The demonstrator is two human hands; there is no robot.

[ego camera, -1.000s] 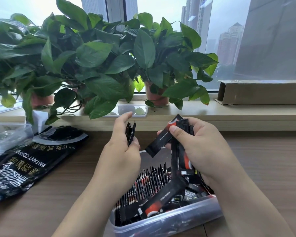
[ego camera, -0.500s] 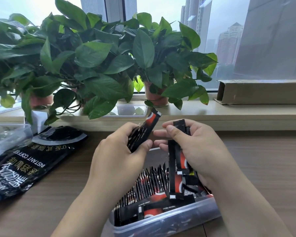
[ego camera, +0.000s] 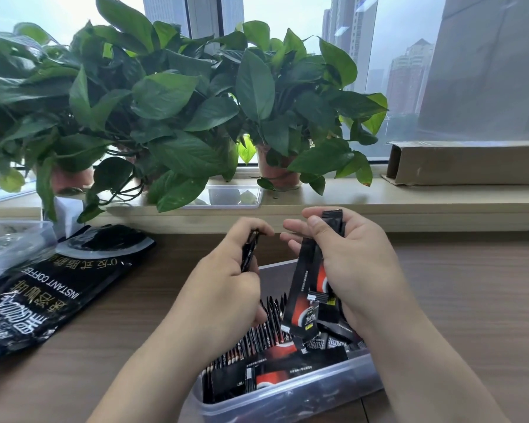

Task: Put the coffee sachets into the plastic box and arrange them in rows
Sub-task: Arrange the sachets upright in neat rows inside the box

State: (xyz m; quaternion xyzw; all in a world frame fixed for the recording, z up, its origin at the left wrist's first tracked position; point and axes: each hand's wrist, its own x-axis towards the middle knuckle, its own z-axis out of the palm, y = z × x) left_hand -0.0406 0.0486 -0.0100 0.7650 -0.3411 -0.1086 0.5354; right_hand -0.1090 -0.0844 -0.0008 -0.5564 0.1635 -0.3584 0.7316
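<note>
Window-side tabletop [ego camera: 455,300]: plastic box [ego camera: 287,395] holds one upright row of coffee sachets [ego camera: 257,334] beside a loose heap [ego camera: 330,341] yet to be sorted, while left grip [ego camera: 226,288] pinches a slim stack [ego camera: 249,250] and right grip [ego camera: 358,264] clutches several more.

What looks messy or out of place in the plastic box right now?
In the plastic box, the upright row on the left is tidy. The loose sachets are the odd part: they lie flat and crisscrossed along the front and right side and are not yet set in rows.
</note>
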